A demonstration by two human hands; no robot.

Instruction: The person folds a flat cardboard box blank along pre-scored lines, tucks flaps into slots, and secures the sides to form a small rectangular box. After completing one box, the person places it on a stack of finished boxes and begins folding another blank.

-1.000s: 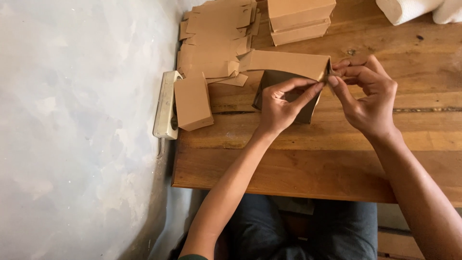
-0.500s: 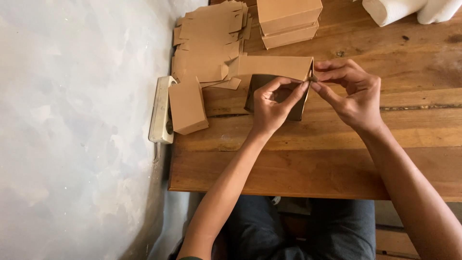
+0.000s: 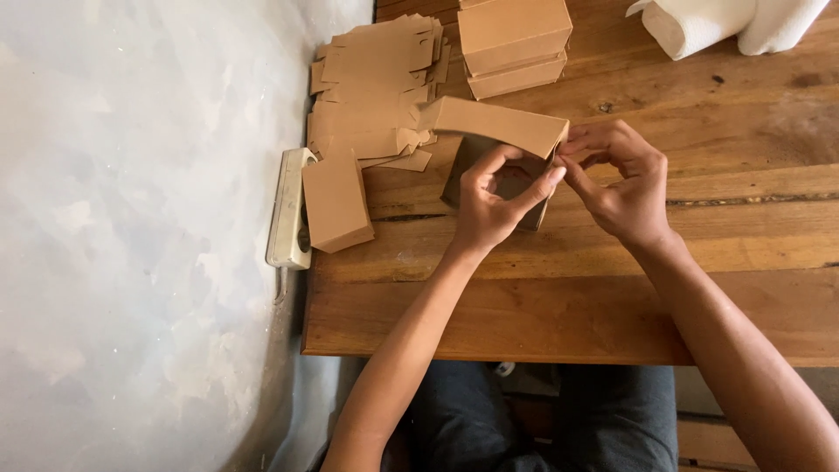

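left hand (image 3: 489,205) and right hand (image 3: 622,179) pinch a half-folded brown carton (image 3: 502,144) | flat carton blanks (image 3: 371,87) piled left | folded boxes (image 3: 514,44) stacked behind | wooden tabletop (image 3: 612,297)

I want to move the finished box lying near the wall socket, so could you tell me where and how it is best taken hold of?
Grip the closed brown box across its two long side faces, coming down from above. It lies flat on the wooden table with its broad face up, and both long sides look free: the wall socket sits just left, the flat cardboard blanks lie beyond its far end.
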